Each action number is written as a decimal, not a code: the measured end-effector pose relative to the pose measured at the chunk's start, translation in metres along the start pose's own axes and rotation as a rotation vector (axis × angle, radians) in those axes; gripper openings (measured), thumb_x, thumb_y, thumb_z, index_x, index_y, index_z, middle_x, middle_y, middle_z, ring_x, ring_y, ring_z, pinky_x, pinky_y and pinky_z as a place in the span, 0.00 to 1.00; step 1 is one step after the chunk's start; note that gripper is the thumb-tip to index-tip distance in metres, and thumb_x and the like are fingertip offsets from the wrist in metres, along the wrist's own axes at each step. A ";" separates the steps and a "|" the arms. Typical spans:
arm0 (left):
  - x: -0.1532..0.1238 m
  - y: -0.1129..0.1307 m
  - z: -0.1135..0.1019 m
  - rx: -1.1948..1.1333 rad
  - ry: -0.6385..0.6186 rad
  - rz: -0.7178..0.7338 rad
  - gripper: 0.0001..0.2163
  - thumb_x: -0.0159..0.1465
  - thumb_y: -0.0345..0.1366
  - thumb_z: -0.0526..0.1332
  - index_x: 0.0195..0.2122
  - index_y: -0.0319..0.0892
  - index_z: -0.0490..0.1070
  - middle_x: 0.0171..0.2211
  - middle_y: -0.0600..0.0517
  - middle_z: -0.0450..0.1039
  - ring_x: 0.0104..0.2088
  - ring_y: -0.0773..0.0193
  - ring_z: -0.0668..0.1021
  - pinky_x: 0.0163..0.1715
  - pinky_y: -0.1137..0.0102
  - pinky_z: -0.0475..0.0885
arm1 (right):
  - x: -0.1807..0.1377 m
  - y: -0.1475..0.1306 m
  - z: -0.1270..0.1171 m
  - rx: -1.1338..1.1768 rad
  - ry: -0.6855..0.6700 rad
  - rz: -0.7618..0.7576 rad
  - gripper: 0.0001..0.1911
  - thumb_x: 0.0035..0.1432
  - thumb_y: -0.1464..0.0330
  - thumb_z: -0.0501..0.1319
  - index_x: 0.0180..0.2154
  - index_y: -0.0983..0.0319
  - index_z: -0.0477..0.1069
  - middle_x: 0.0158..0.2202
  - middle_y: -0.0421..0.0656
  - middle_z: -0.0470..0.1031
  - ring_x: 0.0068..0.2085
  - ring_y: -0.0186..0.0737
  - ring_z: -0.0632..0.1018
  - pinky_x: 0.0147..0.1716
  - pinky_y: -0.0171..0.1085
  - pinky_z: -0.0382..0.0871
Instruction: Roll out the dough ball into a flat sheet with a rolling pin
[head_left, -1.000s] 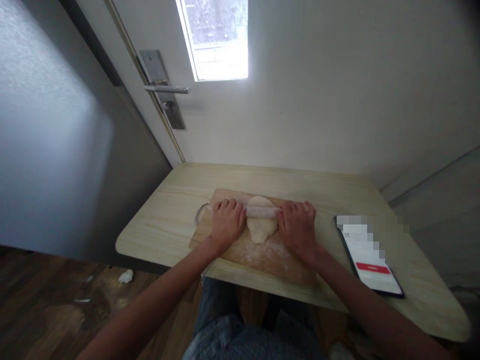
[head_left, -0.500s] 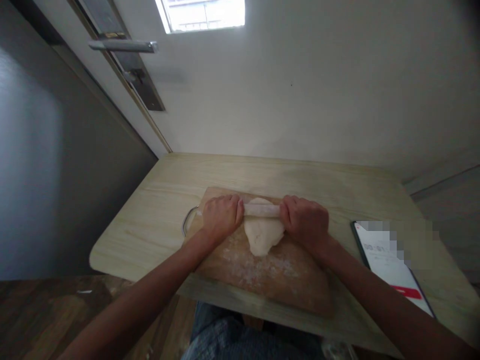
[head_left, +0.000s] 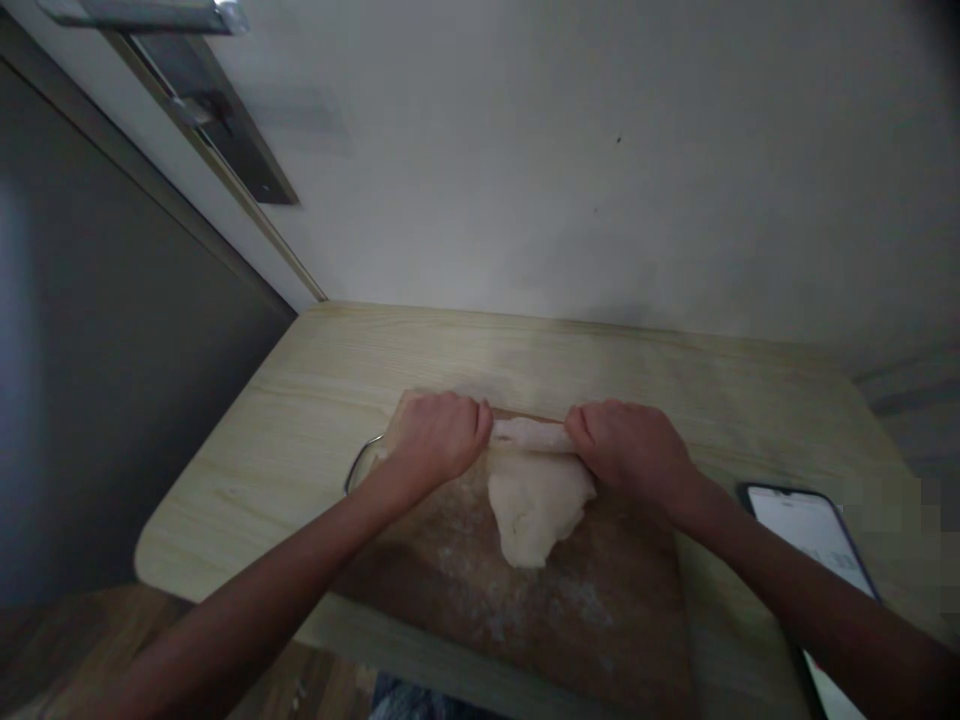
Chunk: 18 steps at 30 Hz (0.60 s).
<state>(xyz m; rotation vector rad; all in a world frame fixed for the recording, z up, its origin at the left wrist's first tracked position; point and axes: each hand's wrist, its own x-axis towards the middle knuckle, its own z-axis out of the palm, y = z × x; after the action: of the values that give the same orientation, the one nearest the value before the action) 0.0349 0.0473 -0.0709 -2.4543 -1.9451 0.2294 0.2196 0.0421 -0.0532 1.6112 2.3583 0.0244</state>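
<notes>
Both my hands are wrapped round the ends of a pale, floury rolling pin (head_left: pixel 532 434). My left hand (head_left: pixel 441 432) grips its left end and my right hand (head_left: pixel 626 445) its right end, each closed in a fist. Only the pin's middle shows between them. It lies across the far part of a flattened, uneven piece of dough (head_left: pixel 534 505), which narrows toward me. Beneath is a wooden cutting board (head_left: pixel 480 600) dusted with flour, with a metal ring handle (head_left: pixel 360 462) at its left.
The board rests on a light wood-grain table (head_left: pixel 247 450). A phone (head_left: pixel 810 530) lies on the right, partly covered by my right forearm. Behind the table stands a white door (head_left: pixel 480 180) with a metal lever handle (head_left: pixel 142 14) at upper left.
The rolling pin, in both my hands, has moved to the far end of the dough. More dough shows on the near side of it. The view has tilted down and come closer.
</notes>
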 end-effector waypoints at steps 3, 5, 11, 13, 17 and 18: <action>0.009 -0.005 0.002 -0.034 -0.052 0.011 0.27 0.60 0.43 0.34 0.28 0.37 0.72 0.27 0.43 0.72 0.30 0.56 0.74 0.29 0.64 0.64 | 0.006 0.006 -0.004 -0.010 -0.075 -0.108 0.18 0.54 0.69 0.41 0.33 0.63 0.68 0.31 0.47 0.72 0.30 0.40 0.72 0.22 0.33 0.54; 0.013 -0.007 0.004 -0.060 -0.074 0.012 0.27 0.60 0.43 0.34 0.29 0.38 0.72 0.28 0.43 0.72 0.30 0.55 0.74 0.28 0.65 0.65 | 0.009 0.008 -0.005 0.004 -0.097 -0.138 0.19 0.53 0.69 0.40 0.35 0.63 0.68 0.33 0.48 0.72 0.32 0.40 0.72 0.23 0.33 0.55; 0.013 -0.004 0.005 -0.081 0.006 -0.048 0.25 0.60 0.41 0.36 0.31 0.37 0.72 0.30 0.42 0.72 0.33 0.55 0.74 0.30 0.65 0.65 | 0.008 0.000 -0.001 0.061 -0.003 0.073 0.22 0.54 0.67 0.38 0.32 0.64 0.70 0.32 0.49 0.73 0.31 0.41 0.73 0.24 0.35 0.57; 0.007 0.000 0.003 -0.077 0.046 -0.077 0.24 0.60 0.40 0.36 0.31 0.36 0.72 0.30 0.41 0.72 0.33 0.55 0.74 0.30 0.64 0.65 | 0.004 -0.006 0.003 0.047 0.090 0.147 0.23 0.54 0.67 0.38 0.31 0.65 0.71 0.30 0.50 0.73 0.30 0.42 0.73 0.24 0.35 0.57; -0.012 0.010 0.001 -0.055 0.158 -0.104 0.24 0.61 0.40 0.36 0.30 0.36 0.72 0.29 0.42 0.72 0.32 0.55 0.74 0.30 0.63 0.64 | -0.008 -0.016 0.011 0.039 0.252 0.249 0.24 0.56 0.67 0.38 0.29 0.65 0.72 0.29 0.50 0.74 0.29 0.41 0.73 0.24 0.35 0.56; -0.016 0.012 0.001 -0.049 0.180 -0.099 0.24 0.61 0.39 0.36 0.30 0.36 0.71 0.29 0.41 0.72 0.32 0.55 0.74 0.31 0.63 0.64 | -0.012 -0.017 0.013 0.045 0.276 0.247 0.25 0.56 0.67 0.37 0.29 0.65 0.72 0.28 0.50 0.74 0.28 0.40 0.73 0.24 0.35 0.55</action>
<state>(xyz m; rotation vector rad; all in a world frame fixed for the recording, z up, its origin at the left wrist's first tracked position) 0.0427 0.0288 -0.0715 -2.3066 -2.0105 -0.0389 0.2106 0.0231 -0.0657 2.0274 2.3486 0.2621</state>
